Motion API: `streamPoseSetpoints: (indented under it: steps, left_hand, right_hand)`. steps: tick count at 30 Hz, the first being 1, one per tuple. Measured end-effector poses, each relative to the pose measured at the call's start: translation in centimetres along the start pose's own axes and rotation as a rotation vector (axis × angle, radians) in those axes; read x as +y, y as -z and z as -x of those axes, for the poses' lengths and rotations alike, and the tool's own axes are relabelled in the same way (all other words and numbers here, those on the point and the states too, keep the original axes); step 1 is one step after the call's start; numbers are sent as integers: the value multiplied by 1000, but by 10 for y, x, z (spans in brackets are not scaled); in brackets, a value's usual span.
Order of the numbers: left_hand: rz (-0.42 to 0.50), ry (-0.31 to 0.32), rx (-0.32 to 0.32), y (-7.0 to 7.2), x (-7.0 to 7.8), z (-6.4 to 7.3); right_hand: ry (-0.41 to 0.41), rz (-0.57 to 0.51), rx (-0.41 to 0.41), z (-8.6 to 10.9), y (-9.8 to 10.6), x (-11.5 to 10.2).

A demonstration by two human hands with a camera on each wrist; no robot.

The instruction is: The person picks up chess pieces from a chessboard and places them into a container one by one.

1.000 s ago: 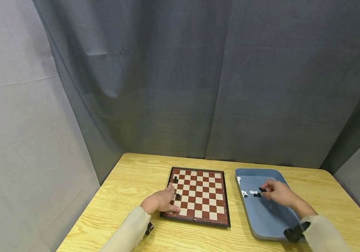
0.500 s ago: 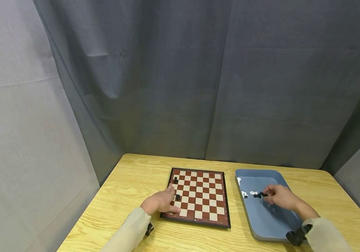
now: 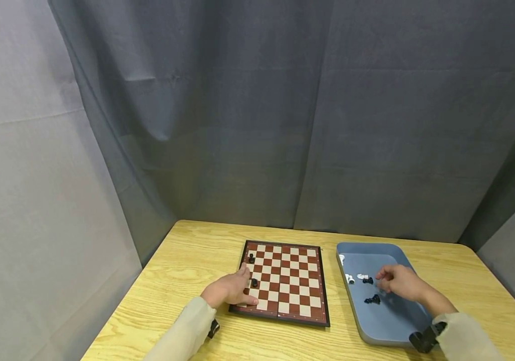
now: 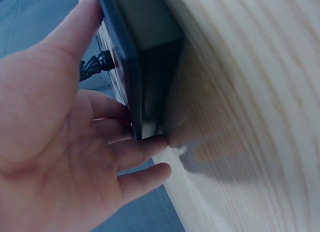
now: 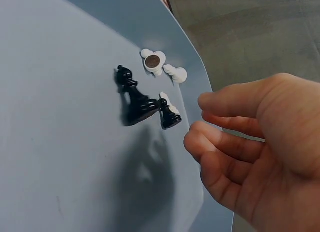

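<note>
My left hand (image 3: 228, 290) lies across the left edge of a red-and-cream chessboard (image 3: 295, 281), its thumb on the playing surface. In the left wrist view, the fingers (image 4: 137, 152) touch the board's dark side. Two black chess pieces stand on the board: a small one (image 3: 251, 258) at the far left, and another (image 3: 254, 283) beside the hand. My right hand (image 3: 399, 282) hovers over the blue tray (image 3: 393, 321), fingers loosely bent, holding nothing. Just off its fingertips are a black bishop (image 5: 134, 99) and a smaller black pawn (image 5: 170, 114).
Several white chess pieces (image 3: 349, 279) lie along the tray's left wall, one (image 3: 362, 276) beside the black pawn. The tray stands right of the board on a wooden table (image 3: 212, 240). Grey curtains (image 3: 257, 125) hang behind.
My right hand has let go of the black bishop, which is now lower in the tray, toward the near side. The left hand and board have not moved.
</note>
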State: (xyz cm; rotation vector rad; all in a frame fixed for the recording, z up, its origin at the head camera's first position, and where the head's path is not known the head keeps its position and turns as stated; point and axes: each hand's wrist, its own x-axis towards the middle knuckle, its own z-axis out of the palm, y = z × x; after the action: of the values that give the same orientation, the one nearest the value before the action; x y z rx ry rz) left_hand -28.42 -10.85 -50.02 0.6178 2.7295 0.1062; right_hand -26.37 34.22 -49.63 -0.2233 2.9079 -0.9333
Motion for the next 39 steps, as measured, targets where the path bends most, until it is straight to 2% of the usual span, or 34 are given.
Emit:
streamPoseSetpoints:
  steps: [4,8,13,18,28,39]
  left_hand:
    - [4,1,-1,0,0,0]
    - [12,-1,4,1,0,1]
    - [25,-1,5,0,0,1]
    - [36,1,7,1,0,1]
    - [29,1,6,1,2,1]
    - [24,-10,15,0,1,2]
  right_hand:
    - [1,6,6,-1,1,-2]
    - [45,20,35,-3,-1,-9]
    - [123,8,78,-6,-5,-25]
    - [153,-10,104,-10,-11,-41]
    - [136,-48,79,-21,-23,-67]
    - [204,-113,37,-34,-42,-93]
